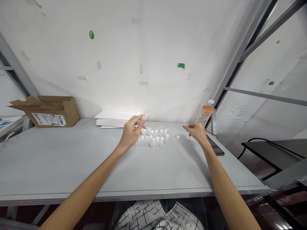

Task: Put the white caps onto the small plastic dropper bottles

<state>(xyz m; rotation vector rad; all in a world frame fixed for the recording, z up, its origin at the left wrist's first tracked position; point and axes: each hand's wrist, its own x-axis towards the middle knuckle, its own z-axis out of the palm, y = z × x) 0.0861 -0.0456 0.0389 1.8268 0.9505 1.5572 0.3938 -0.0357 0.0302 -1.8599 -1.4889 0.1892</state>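
Note:
My left hand [131, 131] is closed in a pinch around a small translucent white bottle [145, 117], raised over a cluster of similar bottles. Those small white squeeze bottles [153, 142] stand upright close together on the grey table [134, 172], several with thin looped straps at their caps. To their right, my right hand [196, 130] hovers with its thumb and fingers drawn together; whatever is between the fingertips, if anything, is too small to tell. Just below its fingertips, a loose white cap [177, 136] with a thin curved strap [184, 137] lies on the table.
An opened cardboard box [54, 110] stands at the back left. White sheets [112, 118] lie stacked against the wall behind the bottles. At the right are an orange drink bottle [206, 112] and a dark tablet [217, 147]. Metal frame posts [236, 60] rise at the sides.

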